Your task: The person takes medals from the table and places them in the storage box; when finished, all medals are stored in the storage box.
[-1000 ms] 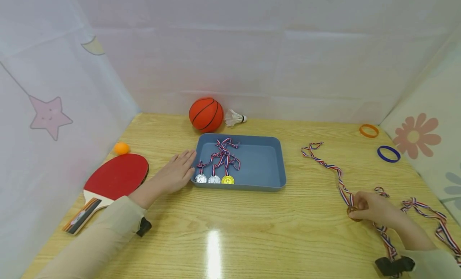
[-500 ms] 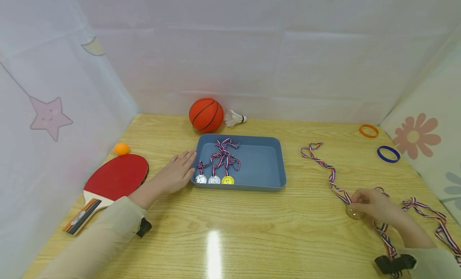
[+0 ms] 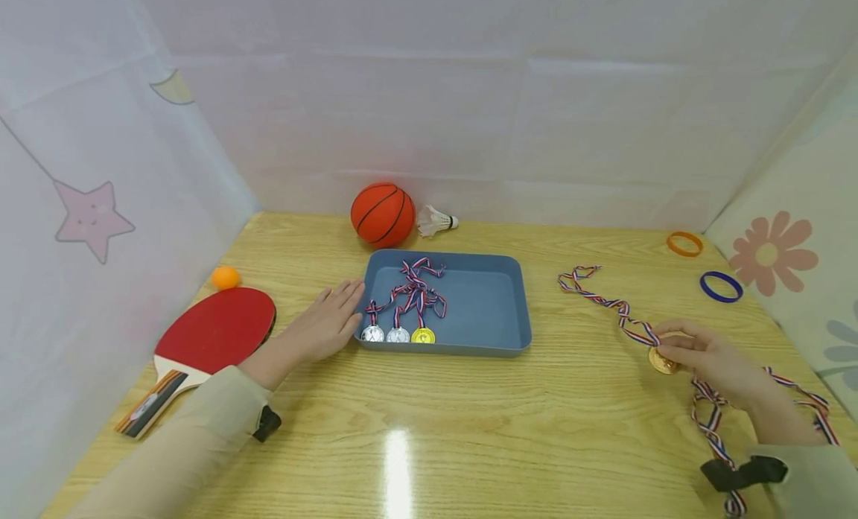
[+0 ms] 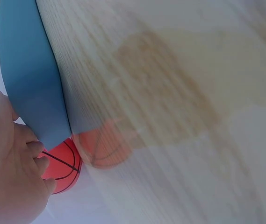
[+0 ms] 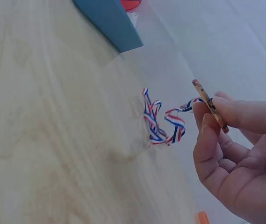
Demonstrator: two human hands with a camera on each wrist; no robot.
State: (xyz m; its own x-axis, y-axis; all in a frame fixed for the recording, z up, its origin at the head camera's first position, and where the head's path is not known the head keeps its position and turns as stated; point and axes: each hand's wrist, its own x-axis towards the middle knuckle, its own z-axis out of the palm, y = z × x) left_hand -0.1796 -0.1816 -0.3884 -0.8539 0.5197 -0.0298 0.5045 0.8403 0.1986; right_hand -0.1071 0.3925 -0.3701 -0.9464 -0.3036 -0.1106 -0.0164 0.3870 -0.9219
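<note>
My right hand (image 3: 713, 359) pinches a bronze-coloured medal (image 3: 662, 360) between thumb and fingers. In the right wrist view the medal (image 5: 211, 106) appears edge-on, raised off the table. Its striped red, white and blue ribbon (image 3: 620, 310) trails away to the back left across the wood. My left hand (image 3: 325, 322) lies with fairly straight fingers against the left wall of the blue-grey tray (image 3: 479, 350). Inside the tray, two silver medals (image 3: 398, 335) and a gold medal (image 3: 423, 335) stand in a row along the front wall, ribbons bunched behind them.
More striped ribbons (image 3: 713, 430) lie under and beside my right forearm. An orange wristband (image 3: 684, 243) and a blue wristband (image 3: 721, 287) are at the far right. A table tennis bat (image 3: 217, 329), orange ball (image 3: 226, 278), small basketball (image 3: 383, 215) and shuttlecock (image 3: 436, 220) sit left and behind.
My right hand has lifted the medal off the table and moved it slightly toward the back, its ribbon bunching up. The left hand stays at the tray.
</note>
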